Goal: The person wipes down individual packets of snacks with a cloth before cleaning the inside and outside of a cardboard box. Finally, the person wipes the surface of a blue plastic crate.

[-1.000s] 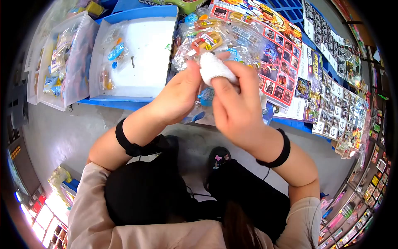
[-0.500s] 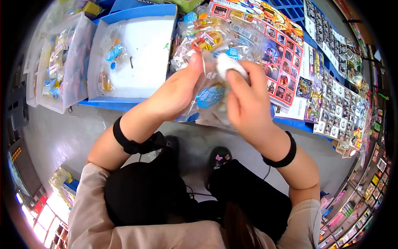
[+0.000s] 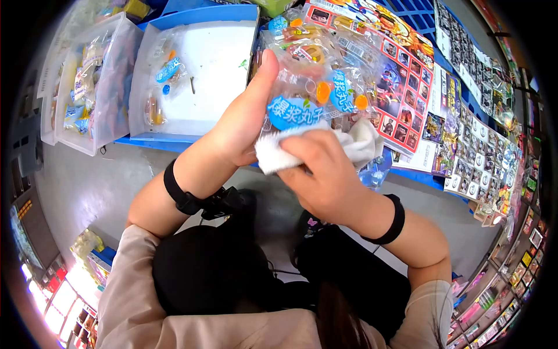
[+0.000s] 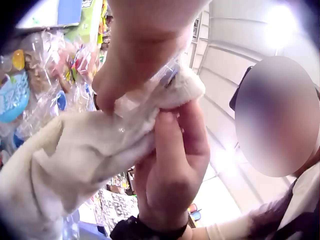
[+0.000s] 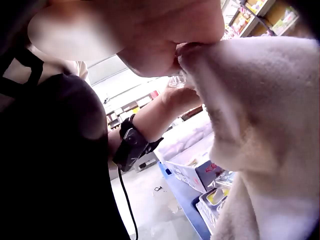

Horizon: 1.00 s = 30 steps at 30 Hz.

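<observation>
Cloth (image 3: 276, 152), white and fluffy, is pinched in the right hand (image 3: 325, 174) against the lower end of a clear packet (image 3: 295, 112) in the head view. The left hand (image 3: 247, 116) grips that packet, thumb pointing up, just right of the shallow blue-sided box (image 3: 206, 75). Clear bin (image 3: 96, 87) stands left of that box, red picture sheet (image 3: 401, 87) well to its right.

Left wrist view: right thumb and fingers pinch the cloth beside clear wrapping.

Right wrist view: cloth hangs from the right hand, partly hiding the tabletop (image 5: 181, 192).
</observation>
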Available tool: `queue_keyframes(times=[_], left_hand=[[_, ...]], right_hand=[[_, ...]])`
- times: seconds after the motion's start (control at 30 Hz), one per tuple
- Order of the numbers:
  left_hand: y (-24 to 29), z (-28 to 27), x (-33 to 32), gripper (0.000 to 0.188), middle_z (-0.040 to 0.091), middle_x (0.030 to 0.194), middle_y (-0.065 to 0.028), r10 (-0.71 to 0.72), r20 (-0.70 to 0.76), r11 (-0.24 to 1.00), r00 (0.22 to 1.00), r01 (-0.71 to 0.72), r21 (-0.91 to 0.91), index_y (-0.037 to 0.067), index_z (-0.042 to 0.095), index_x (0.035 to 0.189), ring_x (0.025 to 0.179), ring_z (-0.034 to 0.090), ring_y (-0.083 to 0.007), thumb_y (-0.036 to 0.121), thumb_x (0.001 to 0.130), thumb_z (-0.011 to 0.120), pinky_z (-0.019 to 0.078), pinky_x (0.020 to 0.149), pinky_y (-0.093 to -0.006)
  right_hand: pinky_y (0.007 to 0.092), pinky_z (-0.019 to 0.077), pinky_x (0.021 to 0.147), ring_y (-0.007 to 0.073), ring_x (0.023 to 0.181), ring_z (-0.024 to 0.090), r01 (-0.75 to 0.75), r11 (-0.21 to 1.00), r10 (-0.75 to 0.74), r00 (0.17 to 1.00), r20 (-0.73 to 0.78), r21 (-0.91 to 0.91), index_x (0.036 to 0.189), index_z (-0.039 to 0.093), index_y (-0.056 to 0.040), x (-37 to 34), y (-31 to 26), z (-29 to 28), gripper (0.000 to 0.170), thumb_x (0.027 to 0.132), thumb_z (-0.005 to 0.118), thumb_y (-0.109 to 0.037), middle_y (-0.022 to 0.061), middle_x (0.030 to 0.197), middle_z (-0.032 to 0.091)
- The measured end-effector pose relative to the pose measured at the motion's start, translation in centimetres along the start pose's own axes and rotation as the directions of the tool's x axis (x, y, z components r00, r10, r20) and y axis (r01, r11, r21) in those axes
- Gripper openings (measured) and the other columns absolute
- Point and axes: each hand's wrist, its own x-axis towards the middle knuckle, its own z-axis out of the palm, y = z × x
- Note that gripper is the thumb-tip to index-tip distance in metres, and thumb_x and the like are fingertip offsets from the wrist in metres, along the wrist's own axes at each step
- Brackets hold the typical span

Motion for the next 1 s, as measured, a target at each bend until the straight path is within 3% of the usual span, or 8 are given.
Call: queue_keyframes(times=[0.1,0.17,0.33,0.5,0.63,0.73,0.87,1.0], left_hand=[[-0.3,-0.3,-0.1,0.062,0.051,0.119,-0.0107,0.042,0.048,0.994,0.998,-0.037,-0.105,0.003,0.044,0.122,0.110,0.049,-0.0207,0.053,0.092,0.022,0.0415,0.092,-0.0336],[-0.1,0.1,-0.5,0.061,0.049,0.120,-0.0107,-0.021,-0.013,0.999,1.000,0.021,0.037,0.003,0.043,0.123,0.111,0.048,-0.0212,0.052,0.092,0.023,0.0406,0.094,-0.0339],[-0.6,-0.9,0.6,0.064,0.049,0.119,-0.0112,-0.017,0.026,0.993,1.000,0.020,-0.117,0.003,0.044,0.121,0.105,0.051,-0.0183,0.056,0.090,0.025,0.0411,0.092,-0.0333],[-0.7,-0.8,0.1,0.072,0.051,0.122,-0.0096,-0.026,0.042,0.999,0.999,0.028,-0.045,0.003,0.043,0.125,0.114,0.048,-0.0204,0.059,0.090,0.016,0.0351,0.099,-0.0339],[-0.9,-0.7,0.3,0.069,0.051,0.121,-0.0079,-0.080,0.026,0.994,0.996,0.081,-0.071,0.004,0.045,0.124,0.110,0.050,-0.0188,0.058,0.090,0.018,0.0397,0.095,-0.0325],[-0.7,-0.6,0.3,0.063,0.052,0.119,-0.0102,-0.108,0.069,0.953,0.992,0.123,-0.277,0.004,0.043,0.125,0.105,0.054,-0.0223,0.054,0.092,0.024,0.0428,0.092,-0.0351],[-0.5,-0.7,0.2,0.066,0.048,0.125,-0.0146,-0.170,0.018,0.894,0.985,0.162,-0.418,0.004,0.036,0.129,0.109,0.052,-0.0298,0.056,0.090,0.024,0.0410,0.095,-0.0402],[0.0,-1.2,0.4,0.066,0.048,0.124,-0.0156,-0.088,0.084,0.826,0.993,0.120,-0.551,0.004,0.037,0.129,0.112,0.049,-0.0312,0.056,0.090,0.025,0.0368,0.098,-0.0420]], right_hand=[[0.0381,0.0427,0.074,0.0295,0.086,0.050,0.032,0.998,-0.034,0.999,0.039,0.063,0.083,0.060,0.0003,0.5,1.1,-0.8,0.019,0.064,0.063,-0.005,0.0116,0.098,0.051],[0.0381,0.0431,0.074,0.0300,0.086,0.050,-0.110,0.978,0.099,0.993,-0.070,-0.180,0.084,0.059,0.0010,1.6,2.6,-1.3,0.020,0.064,0.062,-0.004,0.0127,0.099,0.051],[0.0378,0.0439,0.076,0.0299,0.089,0.050,0.037,0.997,-0.037,0.999,0.000,0.061,0.085,0.059,0.0010,0.6,0.4,0.6,0.021,0.064,0.062,-0.005,0.0127,0.100,0.050],[0.0349,0.0442,0.075,0.0292,0.086,0.050,0.046,0.999,-0.046,0.993,0.108,0.007,0.085,0.061,-0.0003,0.2,2.3,-0.6,0.021,0.065,0.062,-0.005,0.0117,0.100,0.051],[0.0358,0.0438,0.074,0.0290,0.087,0.049,-0.103,0.992,0.095,0.991,-0.096,-0.078,0.086,0.062,-0.0007,1.4,2.0,-0.3,0.022,0.065,0.061,-0.005,0.0106,0.098,0.052],[0.0344,0.0439,0.071,0.0265,0.088,0.050,0.108,0.994,-0.108,0.993,-0.048,-0.004,0.079,0.061,-0.0021,1.2,0.7,1.0,0.019,0.061,0.061,-0.008,0.0077,0.099,0.052],[0.0347,0.0448,0.069,0.0245,0.089,0.050,0.167,0.982,-0.153,0.977,0.147,-0.089,0.077,0.062,-0.0049,0.2,0.7,-0.6,0.020,0.057,0.061,-0.011,0.0048,0.105,0.052],[0.0346,0.0451,0.067,0.0241,0.090,0.050,0.166,0.974,-0.152,0.983,0.102,-0.155,0.075,0.061,-0.0044,-0.8,2.0,-1.1,0.020,0.057,0.062,-0.012,0.0052,0.105,0.052]])
